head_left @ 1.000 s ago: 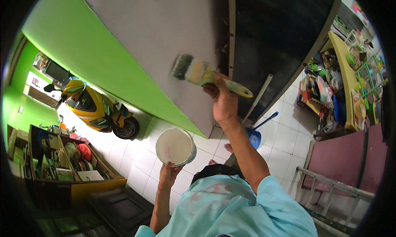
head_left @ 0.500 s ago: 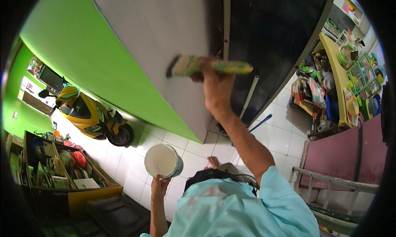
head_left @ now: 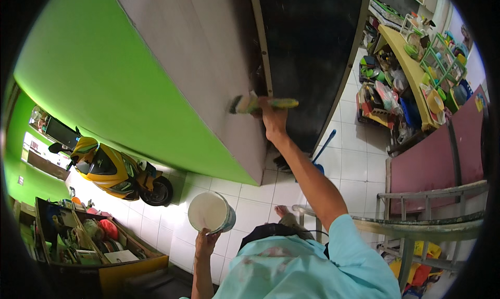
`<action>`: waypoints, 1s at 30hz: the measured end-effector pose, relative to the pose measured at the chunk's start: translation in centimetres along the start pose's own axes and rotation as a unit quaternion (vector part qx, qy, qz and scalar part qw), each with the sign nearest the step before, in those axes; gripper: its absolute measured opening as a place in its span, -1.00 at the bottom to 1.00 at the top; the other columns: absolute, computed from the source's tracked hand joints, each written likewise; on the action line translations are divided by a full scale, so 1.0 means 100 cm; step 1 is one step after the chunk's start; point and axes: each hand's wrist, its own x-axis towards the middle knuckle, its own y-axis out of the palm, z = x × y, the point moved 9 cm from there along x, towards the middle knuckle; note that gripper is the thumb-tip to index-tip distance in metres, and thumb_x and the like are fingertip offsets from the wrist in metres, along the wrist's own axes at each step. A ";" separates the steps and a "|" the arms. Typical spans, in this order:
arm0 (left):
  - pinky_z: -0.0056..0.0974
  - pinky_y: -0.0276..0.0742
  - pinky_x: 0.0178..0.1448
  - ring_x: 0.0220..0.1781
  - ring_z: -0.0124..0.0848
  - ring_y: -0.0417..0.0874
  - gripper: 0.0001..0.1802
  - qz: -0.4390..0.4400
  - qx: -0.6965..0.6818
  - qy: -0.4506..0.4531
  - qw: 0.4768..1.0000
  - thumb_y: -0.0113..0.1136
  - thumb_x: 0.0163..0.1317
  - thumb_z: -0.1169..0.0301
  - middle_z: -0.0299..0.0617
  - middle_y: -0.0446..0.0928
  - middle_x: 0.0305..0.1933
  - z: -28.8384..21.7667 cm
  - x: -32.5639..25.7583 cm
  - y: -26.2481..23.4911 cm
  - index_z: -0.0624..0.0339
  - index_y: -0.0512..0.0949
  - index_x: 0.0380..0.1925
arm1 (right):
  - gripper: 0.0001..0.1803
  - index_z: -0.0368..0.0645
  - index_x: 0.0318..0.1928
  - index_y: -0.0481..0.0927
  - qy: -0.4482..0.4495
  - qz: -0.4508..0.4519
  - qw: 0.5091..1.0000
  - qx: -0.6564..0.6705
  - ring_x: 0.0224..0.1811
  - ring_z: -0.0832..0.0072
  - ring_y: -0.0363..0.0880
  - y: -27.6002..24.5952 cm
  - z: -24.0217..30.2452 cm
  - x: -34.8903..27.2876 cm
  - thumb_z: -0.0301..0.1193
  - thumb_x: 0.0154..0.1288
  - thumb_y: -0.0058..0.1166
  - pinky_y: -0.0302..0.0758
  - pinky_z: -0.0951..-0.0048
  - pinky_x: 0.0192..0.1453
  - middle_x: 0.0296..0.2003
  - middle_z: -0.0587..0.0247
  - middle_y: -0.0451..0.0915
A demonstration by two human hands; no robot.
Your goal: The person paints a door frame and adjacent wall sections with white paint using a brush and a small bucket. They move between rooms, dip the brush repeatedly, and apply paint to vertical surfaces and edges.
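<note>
My right hand [head_left: 272,117] is closed around a paintbrush [head_left: 286,103] with a yellow-green, paint-smeared handle. Its dark bristles point left, at the pale wall strip [head_left: 208,65] beside a bright green wall [head_left: 104,80]; whether they touch it I cannot tell. Low on the left, my left hand [head_left: 206,240] grips the rim of a whitish bucket [head_left: 211,211]. The bucket's inside looks pale, and its outer side has a bluish-green print.
A dark door panel [head_left: 312,54] stands right of the pale strip. A metal ladder [head_left: 416,226] is at lower right, with a blue-handled broom [head_left: 325,145] nearby. Left are a yellow scooter [head_left: 112,166] and a filled box [head_left: 135,273]; a cluttered yellow shelf [head_left: 401,59] is right.
My right hand and the paintbrush have moved lower along the pale strip. My view has shifted, so more of the ladder shows. The bucket stays in my left hand.
</note>
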 end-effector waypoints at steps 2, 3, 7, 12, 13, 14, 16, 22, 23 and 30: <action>-0.14 0.48 0.21 0.14 -0.12 0.49 -0.56 0.002 -0.019 0.016 1.000 0.13 0.23 0.37 0.17 0.37 0.15 0.015 0.001 -0.012 0.30 0.26 0.03 | -0.77 -0.30 -0.26 0.49 -0.075 -0.011 0.997 0.010 -0.44 0.45 0.58 0.018 0.018 0.013 -0.47 0.09 0.20 0.60 0.46 -0.40 -0.38 0.18 0.55; -0.17 0.50 0.15 0.09 -0.15 0.52 -0.61 -0.010 -0.080 -0.009 0.997 0.16 0.21 0.40 0.16 0.41 0.11 0.013 0.003 -0.009 0.28 0.28 -0.03 | -0.78 -0.31 -0.27 0.49 -0.113 -0.011 0.993 -0.008 -0.46 0.45 0.57 0.034 0.033 0.028 -0.48 0.10 0.19 0.60 0.45 -0.41 -0.39 0.16 0.55; -0.30 0.57 -0.08 -0.10 -0.25 0.64 -0.69 -0.091 -0.111 -0.024 0.989 0.25 0.13 0.56 0.09 0.56 -0.09 -0.014 -0.008 0.011 0.25 0.32 -0.21 | -0.76 -0.41 -0.23 0.48 -0.168 0.053 0.983 0.054 -0.39 0.37 0.60 0.108 0.140 0.043 -0.52 0.12 0.18 0.59 0.29 -0.31 -0.37 0.13 0.58; -0.32 0.56 -0.16 -0.24 -0.30 0.62 -0.66 -0.092 -0.117 -0.011 0.989 0.28 0.10 0.58 -0.01 0.57 -0.22 0.005 -0.013 0.009 0.28 0.33 -0.19 | -0.72 -0.31 -0.18 0.42 -0.153 0.157 0.963 0.158 -0.24 0.47 0.46 0.115 0.172 0.022 -0.41 0.15 0.08 0.45 0.37 -0.20 -0.22 0.18 0.49; -0.30 0.54 -0.14 -0.23 -0.31 0.59 -0.65 -0.060 -0.154 -0.016 0.986 0.27 0.12 0.55 -0.01 0.55 -0.20 0.012 -0.008 0.007 0.28 0.33 -0.17 | -0.69 -0.29 -0.14 0.43 -0.147 0.102 0.981 0.080 -0.18 0.45 0.44 0.093 0.145 0.034 -0.36 0.17 0.10 0.43 0.32 -0.12 -0.21 0.19 0.48; -0.29 0.53 -0.11 -0.22 -0.33 0.55 -0.65 -0.035 -0.192 -0.022 0.980 0.26 0.13 0.52 -0.02 0.52 -0.18 0.021 -0.010 0.004 0.28 0.32 -0.14 | -0.66 -0.26 -0.11 0.44 -0.128 0.055 0.990 0.002 -0.13 0.43 0.41 0.076 0.112 0.044 -0.32 0.19 0.12 0.40 0.27 -0.05 -0.19 0.19 0.47; -0.27 0.49 -0.02 -0.16 -0.34 0.50 -0.63 -0.059 -0.122 -0.032 0.990 0.19 0.17 0.47 0.00 0.48 -0.10 0.033 -0.001 -0.012 0.29 0.31 -0.07 | -0.59 -0.27 -0.07 0.45 -0.053 0.012 0.998 -0.009 -0.12 0.46 0.42 0.043 0.035 0.041 -0.27 0.17 0.19 0.40 0.31 -0.01 -0.17 0.20 0.48; -0.09 0.48 0.14 0.06 -0.12 0.49 -0.56 -0.101 -0.216 -0.096 0.966 0.01 0.16 0.51 0.10 0.40 0.03 -0.002 0.007 0.025 0.43 0.24 0.05 | -0.78 -0.36 -0.24 0.47 0.040 0.010 0.999 -0.030 -0.42 0.44 0.62 0.000 0.014 0.013 -0.47 0.16 0.14 0.63 0.47 -0.45 -0.34 0.11 0.57; -0.09 0.48 0.15 0.08 -0.12 0.49 -0.59 -0.065 -0.127 -0.051 0.988 0.02 0.16 0.51 0.11 0.40 0.05 -0.003 0.010 0.023 0.43 0.26 0.02 | -0.79 -0.37 -0.25 0.47 0.035 0.004 0.999 -0.032 -0.42 0.43 0.62 0.007 0.026 0.012 -0.47 0.17 0.13 0.63 0.47 -0.46 -0.35 0.10 0.57; -0.11 0.58 0.10 0.03 -0.05 0.54 -0.54 -0.084 -0.223 -0.064 0.969 0.13 0.08 0.53 0.12 0.42 0.05 0.021 0.018 0.014 0.42 0.28 0.00 | -0.88 -0.34 -0.34 0.51 -0.127 0.169 0.970 0.122 -0.44 0.43 0.62 0.141 0.188 0.045 -0.49 0.19 0.05 0.62 0.44 -0.42 -0.41 0.14 0.57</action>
